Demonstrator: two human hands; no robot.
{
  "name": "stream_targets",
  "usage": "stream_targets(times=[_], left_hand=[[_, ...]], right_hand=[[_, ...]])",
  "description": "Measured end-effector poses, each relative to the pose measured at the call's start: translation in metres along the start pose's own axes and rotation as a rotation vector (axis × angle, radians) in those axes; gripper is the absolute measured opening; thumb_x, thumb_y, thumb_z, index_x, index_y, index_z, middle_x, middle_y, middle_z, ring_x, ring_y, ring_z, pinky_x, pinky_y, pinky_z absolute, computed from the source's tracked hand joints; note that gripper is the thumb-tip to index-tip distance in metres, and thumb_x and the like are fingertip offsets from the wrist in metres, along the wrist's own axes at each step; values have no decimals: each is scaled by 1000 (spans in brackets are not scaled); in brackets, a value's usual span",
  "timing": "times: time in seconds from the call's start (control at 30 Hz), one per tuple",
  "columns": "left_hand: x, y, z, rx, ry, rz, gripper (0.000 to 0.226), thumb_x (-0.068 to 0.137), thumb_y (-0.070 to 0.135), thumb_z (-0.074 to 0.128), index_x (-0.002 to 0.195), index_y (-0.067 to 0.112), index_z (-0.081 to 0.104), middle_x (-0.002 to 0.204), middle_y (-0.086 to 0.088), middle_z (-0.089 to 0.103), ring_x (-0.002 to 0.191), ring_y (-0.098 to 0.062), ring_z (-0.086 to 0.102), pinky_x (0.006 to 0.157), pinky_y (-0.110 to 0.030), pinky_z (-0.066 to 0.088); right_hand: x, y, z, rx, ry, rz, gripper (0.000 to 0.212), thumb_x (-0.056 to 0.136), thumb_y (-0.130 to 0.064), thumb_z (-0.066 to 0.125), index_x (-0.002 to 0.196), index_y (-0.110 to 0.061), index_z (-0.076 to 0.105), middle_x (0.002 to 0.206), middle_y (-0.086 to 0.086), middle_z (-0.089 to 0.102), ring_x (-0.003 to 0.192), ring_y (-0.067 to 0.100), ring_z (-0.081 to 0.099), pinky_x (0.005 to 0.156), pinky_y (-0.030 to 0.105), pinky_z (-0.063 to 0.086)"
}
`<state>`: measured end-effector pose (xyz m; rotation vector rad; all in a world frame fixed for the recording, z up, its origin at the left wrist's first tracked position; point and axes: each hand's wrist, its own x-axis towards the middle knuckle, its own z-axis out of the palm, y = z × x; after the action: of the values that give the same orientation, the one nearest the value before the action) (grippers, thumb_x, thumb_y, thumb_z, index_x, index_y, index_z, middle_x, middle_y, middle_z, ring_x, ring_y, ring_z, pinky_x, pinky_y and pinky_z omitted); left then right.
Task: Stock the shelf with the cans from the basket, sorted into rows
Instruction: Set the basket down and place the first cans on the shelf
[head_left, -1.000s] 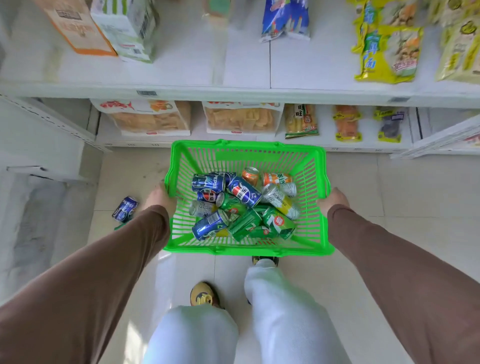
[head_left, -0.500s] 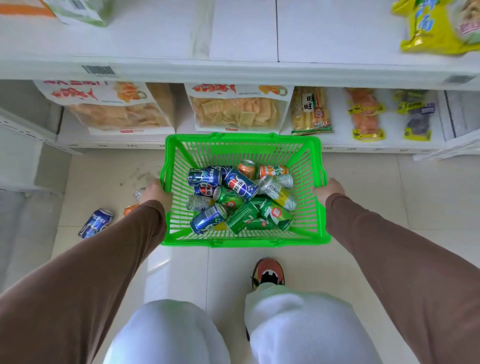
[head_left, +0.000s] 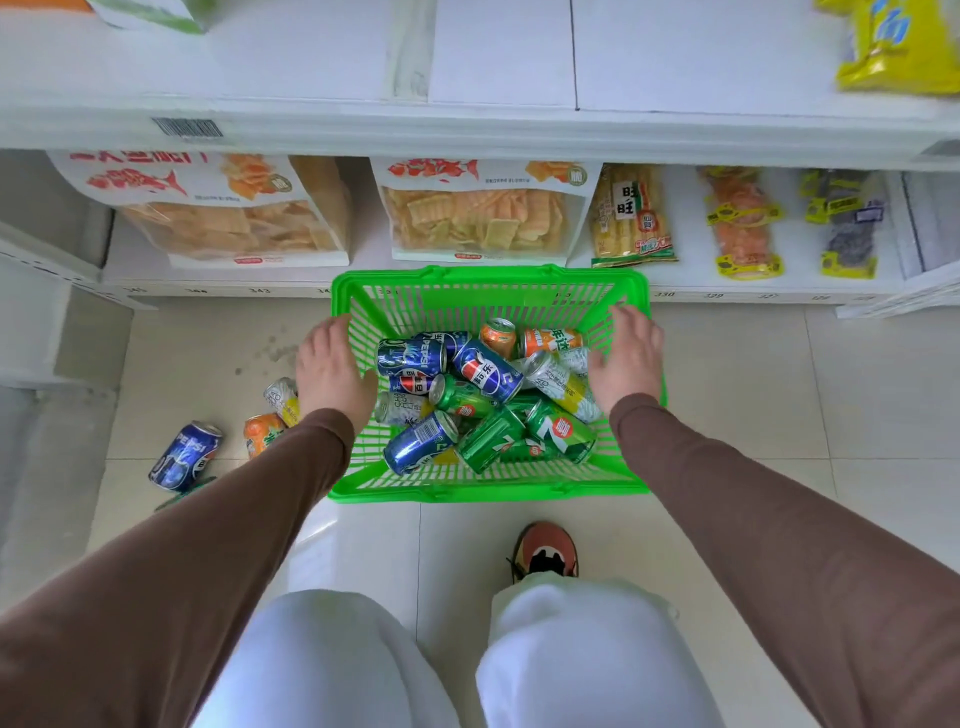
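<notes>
A green plastic basket (head_left: 488, 488) sits on the tiled floor in front of the white shelf (head_left: 498, 67). Inside it lie several cans in a jumble: blue Pepsi cans (head_left: 485, 370), green 7-Up cans (head_left: 558, 434), orange cans (head_left: 548, 340) and a white-and-yellow can (head_left: 558, 382). My left hand (head_left: 330, 364) hovers palm down over the basket's left rim, fingers extended. My right hand (head_left: 626, 358) does the same over the right rim. Neither hand holds anything.
Three cans lie on the floor left of the basket: a blue Pepsi can (head_left: 184, 457), an orange one (head_left: 262, 434), a white-and-yellow one (head_left: 283, 397). Snack bags (head_left: 478, 218) fill the lower shelf. A yellow bag (head_left: 898, 47) lies on the upper shelf. My shoe (head_left: 545, 551) stands behind the basket.
The basket has come down to the floor close to the lower shelf. Both hands have let go of its sides and now lie open above the rims.
</notes>
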<state>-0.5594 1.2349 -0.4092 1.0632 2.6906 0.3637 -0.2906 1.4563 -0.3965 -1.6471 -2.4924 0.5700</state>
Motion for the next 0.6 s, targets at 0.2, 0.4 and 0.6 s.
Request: stream_targets(times=[0.2, 0.4, 0.6], left_hand=[[3, 48, 41, -113, -136, 111, 68, 81, 20, 67, 141, 8, 36, 139, -14, 43, 130, -30, 38, 114, -41, 30], [9, 53, 86, -232, -290, -27, 56, 87, 23, 62, 138, 10, 42, 136, -12, 47, 127, -29, 42, 108, -38, 34], [14, 51, 111, -275, -338, -117, 56, 87, 23, 63, 137, 14, 41, 135, -10, 44, 126, -27, 42, 105, -37, 37]], right_hand=[[-7, -72, 66, 22, -369, -257, 71, 92, -21, 65, 153, -12, 30, 155, 9, 34, 146, 30, 25, 123, 40, 17], [7, -80, 117, -152, -506, -204, 87, 87, -30, 75, 156, -12, 24, 153, 13, 29, 139, 35, 32, 116, 43, 31], [27, -75, 148, -247, -592, -172, 97, 80, -43, 80, 153, -17, 22, 153, 19, 29, 138, 40, 36, 109, 54, 41]])
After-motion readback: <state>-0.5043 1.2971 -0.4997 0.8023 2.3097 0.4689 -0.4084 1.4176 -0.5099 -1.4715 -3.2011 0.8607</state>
